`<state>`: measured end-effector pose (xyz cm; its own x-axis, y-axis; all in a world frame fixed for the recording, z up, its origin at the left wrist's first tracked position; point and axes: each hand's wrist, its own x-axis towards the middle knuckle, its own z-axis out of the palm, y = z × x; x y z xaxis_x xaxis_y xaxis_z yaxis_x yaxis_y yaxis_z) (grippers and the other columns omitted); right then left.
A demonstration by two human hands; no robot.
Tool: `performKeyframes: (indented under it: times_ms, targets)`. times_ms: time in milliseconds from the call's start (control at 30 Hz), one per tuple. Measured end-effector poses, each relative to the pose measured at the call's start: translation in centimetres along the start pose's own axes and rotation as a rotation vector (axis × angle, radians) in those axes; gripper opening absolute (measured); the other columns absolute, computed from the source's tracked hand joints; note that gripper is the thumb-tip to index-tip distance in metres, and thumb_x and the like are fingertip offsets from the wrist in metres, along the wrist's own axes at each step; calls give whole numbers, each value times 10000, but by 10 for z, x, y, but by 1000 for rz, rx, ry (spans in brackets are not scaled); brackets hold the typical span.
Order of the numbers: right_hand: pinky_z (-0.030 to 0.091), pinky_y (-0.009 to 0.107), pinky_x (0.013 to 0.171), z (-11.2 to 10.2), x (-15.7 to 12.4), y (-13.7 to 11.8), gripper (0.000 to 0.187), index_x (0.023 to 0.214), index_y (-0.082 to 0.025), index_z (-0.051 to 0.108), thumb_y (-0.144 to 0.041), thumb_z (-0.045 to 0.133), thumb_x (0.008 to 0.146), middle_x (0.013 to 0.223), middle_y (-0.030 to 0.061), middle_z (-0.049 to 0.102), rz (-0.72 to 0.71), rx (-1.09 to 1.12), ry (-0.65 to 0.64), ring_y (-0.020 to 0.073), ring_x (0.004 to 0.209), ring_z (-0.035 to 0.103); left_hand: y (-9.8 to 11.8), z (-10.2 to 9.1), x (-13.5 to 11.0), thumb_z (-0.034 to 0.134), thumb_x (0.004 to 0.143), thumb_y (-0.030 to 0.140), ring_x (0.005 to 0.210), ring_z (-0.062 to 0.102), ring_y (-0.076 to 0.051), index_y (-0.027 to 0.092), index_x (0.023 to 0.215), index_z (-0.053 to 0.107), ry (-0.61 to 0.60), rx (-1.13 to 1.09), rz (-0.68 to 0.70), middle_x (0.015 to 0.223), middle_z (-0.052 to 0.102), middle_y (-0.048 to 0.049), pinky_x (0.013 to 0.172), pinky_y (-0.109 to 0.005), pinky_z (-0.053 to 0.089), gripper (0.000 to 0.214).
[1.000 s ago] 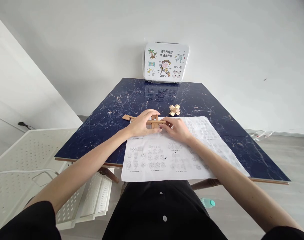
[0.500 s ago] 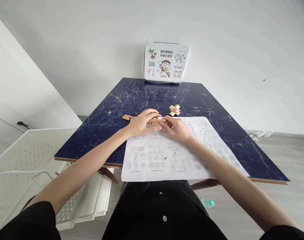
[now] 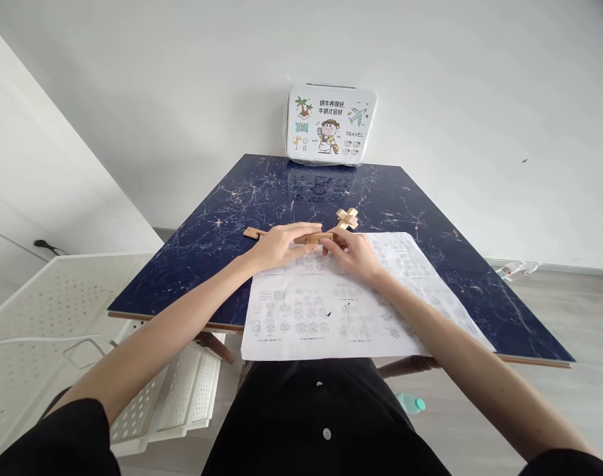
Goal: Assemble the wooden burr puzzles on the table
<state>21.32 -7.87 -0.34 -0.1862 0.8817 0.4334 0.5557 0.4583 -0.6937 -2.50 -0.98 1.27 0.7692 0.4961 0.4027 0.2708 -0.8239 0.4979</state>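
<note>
Between my two hands, over the upper edge of a printed instruction sheet [image 3: 286, 340], are wooden puzzle pieces [image 3: 319, 238]. My left hand [image 3: 278, 246] grips them from the left, its fingers reaching along the far side and its thumb on the near side. From the right, my right hand [image 3: 354, 253] pinches the same pieces with thumb and fingers. How the pieces fit together is partly hidden by my fingers. A loose notched wooden piece [image 3: 252, 233] lies just left of my left hand. Beyond my right hand sits an assembled wooden burr puzzle [image 3: 347, 218].
The dark blue marbled table [image 3: 207, 218] carries all this. At its back, against the wall, stands a white printed case [image 3: 330, 125]. A white perforated rack [image 3: 73, 291] is at the left, and a bottle with a teal cap [image 3: 411, 402] lies on the floor below.
The wooden pieces have turned between my hands, so the upright part seen before now shows less. My left fingers have straightened over them. The loose piece and burr puzzle stay put.
</note>
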Motion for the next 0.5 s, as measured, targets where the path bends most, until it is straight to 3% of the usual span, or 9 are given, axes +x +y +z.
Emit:
performKeyframes:
  times_ms: [100, 267, 500]
  targets:
    - [454, 344, 659, 0, 0, -1, 329, 888, -238, 640, -495, 541, 1069, 821, 56, 793, 16, 18, 8, 173, 630, 602, 5, 1, 0, 617, 1080, 537, 1414, 660, -283, 275, 1490, 663, 45, -24, -6, 1521, 697, -86, 1188, -493, 539, 488]
    - [474, 346, 636, 1, -1, -5, 399, 969, -233, 663, -611, 564, 1051, 837, 65, 809, 52, 115, -96, 173, 621, 591, 7, 5, 1, 588, 1101, 495, 1163, 767, -256, 246, 1315, 746, 97, -37, 8, 1331, 782, -113, 996, -441, 629, 364]
    - [441, 329, 582, 2, -3, -5, 381, 1058, -224, 686, -592, 589, 1046, 853, 62, 798, 86, 238, -160, 154, 596, 546, 2, 8, 1, 583, 1096, 519, 1078, 769, -245, 244, 1184, 770, 145, -31, 26, 1213, 799, -108, 962, -439, 619, 344]
